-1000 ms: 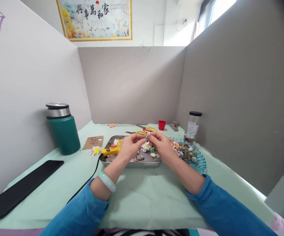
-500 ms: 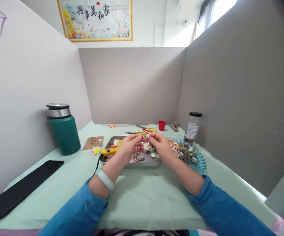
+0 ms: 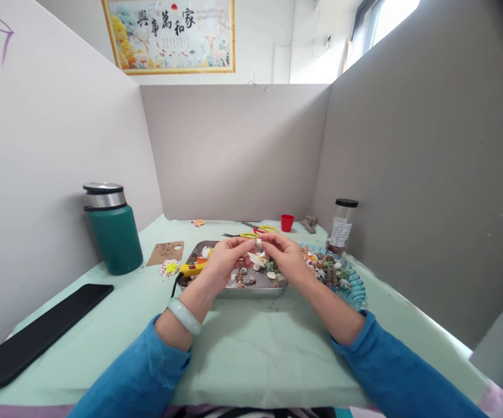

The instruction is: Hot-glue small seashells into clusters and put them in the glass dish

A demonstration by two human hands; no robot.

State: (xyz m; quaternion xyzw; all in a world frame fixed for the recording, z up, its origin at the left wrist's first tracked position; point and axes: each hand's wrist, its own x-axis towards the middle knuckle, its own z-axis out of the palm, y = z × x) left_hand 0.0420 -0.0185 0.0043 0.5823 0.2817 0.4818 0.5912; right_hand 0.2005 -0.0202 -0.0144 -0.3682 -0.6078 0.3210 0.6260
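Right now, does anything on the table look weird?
Only the yellow glue gun: it lies on its side over the left rim of the metal tray. Left hand and right hand pinch a small shell.

The gold-framed landscape picture (image 3: 168, 36) on the back wall, at eleven o'clock, bears the black characters 家和萬事興. At ten o'clock, the white partition panel (image 3: 51, 133) carries a purple handwritten mark (image 3: 2, 33) like a 9.

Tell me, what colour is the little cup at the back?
The little cup is red; head view shows it.
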